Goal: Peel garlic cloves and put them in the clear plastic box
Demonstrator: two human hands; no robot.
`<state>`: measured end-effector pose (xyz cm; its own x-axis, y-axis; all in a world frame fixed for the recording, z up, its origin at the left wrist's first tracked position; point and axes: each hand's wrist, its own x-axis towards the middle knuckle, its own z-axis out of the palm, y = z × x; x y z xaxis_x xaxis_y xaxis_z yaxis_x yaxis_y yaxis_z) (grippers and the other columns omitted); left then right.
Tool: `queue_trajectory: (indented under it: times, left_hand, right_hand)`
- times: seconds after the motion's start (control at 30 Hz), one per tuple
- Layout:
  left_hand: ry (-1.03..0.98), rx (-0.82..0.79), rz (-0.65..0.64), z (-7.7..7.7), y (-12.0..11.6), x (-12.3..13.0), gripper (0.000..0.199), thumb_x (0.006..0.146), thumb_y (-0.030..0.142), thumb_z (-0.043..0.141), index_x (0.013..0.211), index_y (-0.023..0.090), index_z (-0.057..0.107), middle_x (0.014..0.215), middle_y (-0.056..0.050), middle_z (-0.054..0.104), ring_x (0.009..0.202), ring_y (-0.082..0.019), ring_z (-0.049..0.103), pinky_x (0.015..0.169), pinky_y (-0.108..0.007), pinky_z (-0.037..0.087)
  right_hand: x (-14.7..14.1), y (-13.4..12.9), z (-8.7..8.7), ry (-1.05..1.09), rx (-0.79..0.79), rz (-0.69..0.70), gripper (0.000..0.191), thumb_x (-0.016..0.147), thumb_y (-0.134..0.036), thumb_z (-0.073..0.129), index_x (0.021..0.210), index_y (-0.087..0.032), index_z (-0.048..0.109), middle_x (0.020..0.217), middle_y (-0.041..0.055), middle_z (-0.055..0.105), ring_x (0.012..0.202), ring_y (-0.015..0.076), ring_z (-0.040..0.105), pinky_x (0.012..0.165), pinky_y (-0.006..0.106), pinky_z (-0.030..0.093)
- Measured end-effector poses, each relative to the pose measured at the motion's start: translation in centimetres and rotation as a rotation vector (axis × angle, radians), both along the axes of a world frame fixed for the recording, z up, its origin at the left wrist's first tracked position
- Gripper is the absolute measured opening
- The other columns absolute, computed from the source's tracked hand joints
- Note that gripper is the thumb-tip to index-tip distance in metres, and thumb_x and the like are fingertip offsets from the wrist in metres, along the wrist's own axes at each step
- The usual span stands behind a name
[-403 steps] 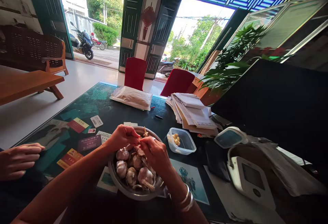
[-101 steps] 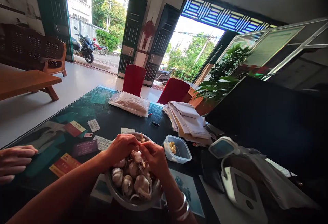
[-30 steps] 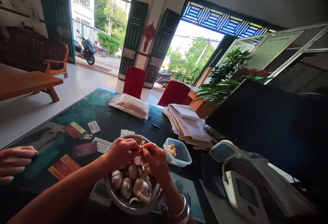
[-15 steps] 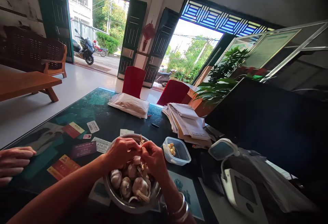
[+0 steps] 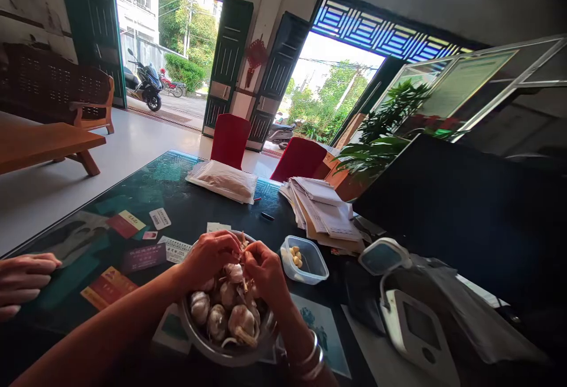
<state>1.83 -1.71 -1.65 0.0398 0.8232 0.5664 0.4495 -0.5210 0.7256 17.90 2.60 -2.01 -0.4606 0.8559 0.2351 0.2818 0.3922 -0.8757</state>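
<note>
A metal bowl (image 5: 195, 340) full of garlic bulbs (image 5: 242, 321) stands at the table's near edge. Over its far side, my left hand (image 5: 215, 255) and my right hand (image 5: 266, 269) meet with fingertips pinched together. Between them is a small garlic clove, mostly hidden by the fingers. Dry stalks and papery skin lie among the bulbs below. Just right of my right hand, a clear plastic container (image 5: 312, 270) holds several peeled cloves (image 5: 296, 257).
Another person's hand (image 5: 26, 283) rests at the table's left edge. Cards (image 5: 144, 258) lie under the glass top. Beyond the bowl are a plastic-wrapped packet (image 5: 224, 180) and a paper stack (image 5: 321, 210). A white device (image 5: 416, 334) and dark monitor (image 5: 465, 221) stand at right.
My fingers have shifted slightly over the bowl, still pinched together. The bowl, the container and the other person's hand look unchanged.
</note>
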Motion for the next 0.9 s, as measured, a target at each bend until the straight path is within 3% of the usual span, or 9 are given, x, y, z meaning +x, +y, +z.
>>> queue_trajectory:
  times: [0.33, 0.57, 0.73, 0.9]
  left_hand:
    - [-0.04, -0.091, 0.086, 0.6, 0.0, -0.3, 0.01, 0.073, 0.01, 0.06, 0.066, 0.015, 0.065, 0.075, -0.003, 0.07, 0.069, -0.015, 0.063, 0.068, -0.024, 0.046]
    - [-0.196, -0.207, 0.049, -0.3, 0.3, -0.7, 0.012, 0.073, 0.012, 0.058, 0.082, 0.014, 0.066, 0.07, -0.003, 0.069, 0.062, -0.013, 0.062, 0.059, -0.021, 0.047]
    - [-0.16, -0.209, 0.035, -0.5, 0.5, -0.5, 0.02, 0.074, 0.013, 0.057, 0.092, 0.015, 0.067, 0.084, -0.004, 0.071, 0.071, -0.015, 0.064, 0.066, -0.023, 0.049]
    - [-0.157, -0.2, -0.012, -0.3, 0.5, -0.3, 0.019, 0.074, 0.013, 0.057, 0.091, 0.014, 0.067, 0.085, -0.006, 0.071, 0.073, -0.015, 0.063, 0.066, -0.022, 0.049]
  right_hand:
    - [0.1, 0.3, -0.1, -0.037, 0.038, -0.075, 0.01, 0.076, -0.02, 0.047, 0.067, -0.018, 0.051, 0.055, -0.0047, 0.052, 0.046, 0.0098, 0.048, 0.046, 0.02, 0.036]
    - [0.3, 0.6, 0.2, -0.135, 0.141, -0.151, 0.011, 0.075, -0.018, 0.048, 0.065, -0.018, 0.052, 0.057, -0.0029, 0.054, 0.052, 0.0109, 0.049, 0.05, 0.02, 0.037]
    - [0.1, 0.0, 0.4, -0.115, 0.167, -0.077, 0.017, 0.082, -0.025, 0.049, 0.068, -0.017, 0.056, 0.058, -0.0025, 0.055, 0.052, 0.0106, 0.047, 0.051, 0.02, 0.036]
    - [-0.1, -0.4, 0.3, -0.099, 0.204, -0.046, 0.021, 0.084, -0.029, 0.05, 0.069, -0.018, 0.057, 0.058, -0.0024, 0.054, 0.052, 0.0103, 0.046, 0.05, 0.02, 0.036]
